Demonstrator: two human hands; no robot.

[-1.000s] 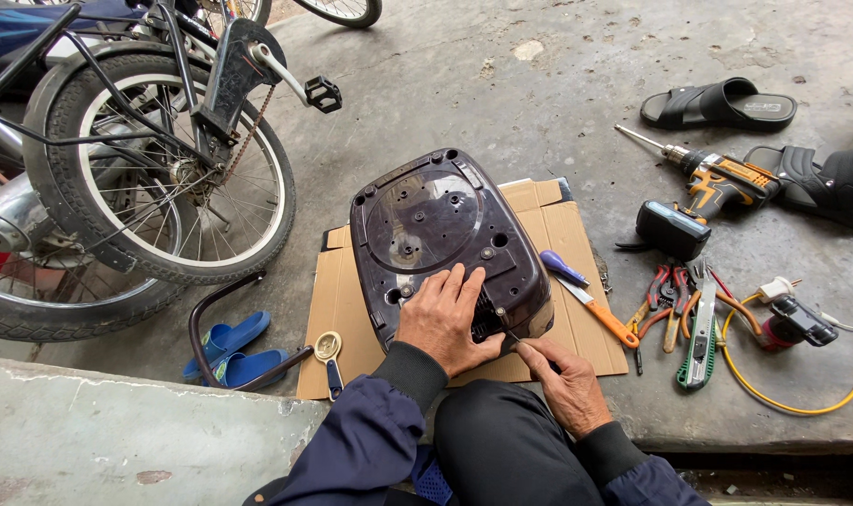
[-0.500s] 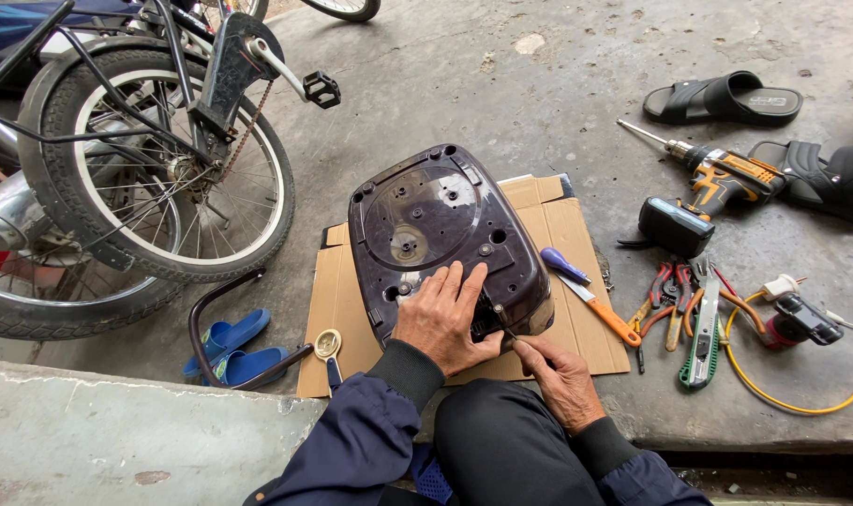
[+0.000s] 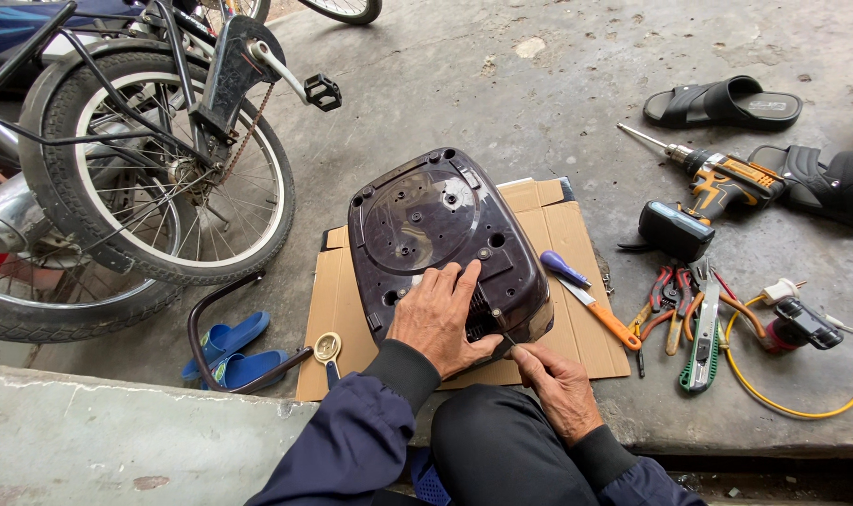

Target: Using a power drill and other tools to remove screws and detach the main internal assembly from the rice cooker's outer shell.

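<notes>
A dark, rounded appliance (image 3: 426, 225) lies upside down on a flattened cardboard sheet (image 3: 558, 225), its plastic base with screw holes facing up. My left hand (image 3: 438, 317) lies flat on the near end of that base, fingers spread, pressing on it. My right hand (image 3: 560, 386) is just below the near right corner, fingers pinched around a thin metal tool whose tip touches the appliance's edge. Most of that tool is hidden inside the hand.
A bicycle's rear wheel (image 3: 155, 178) and pedal (image 3: 321, 92) stand at the left, blue sandals (image 3: 234, 351) under them. To the right lie a purple-handled screwdriver (image 3: 564, 269), an orange knife (image 3: 600, 314), pliers (image 3: 670, 300), a cordless drill (image 3: 712, 192), a yellow cable (image 3: 783, 398) and black sandals (image 3: 726, 103).
My hands have barely moved: the left stays pressed on the base, and the right hand's tool stays at the near edge. The view shifted slightly.
</notes>
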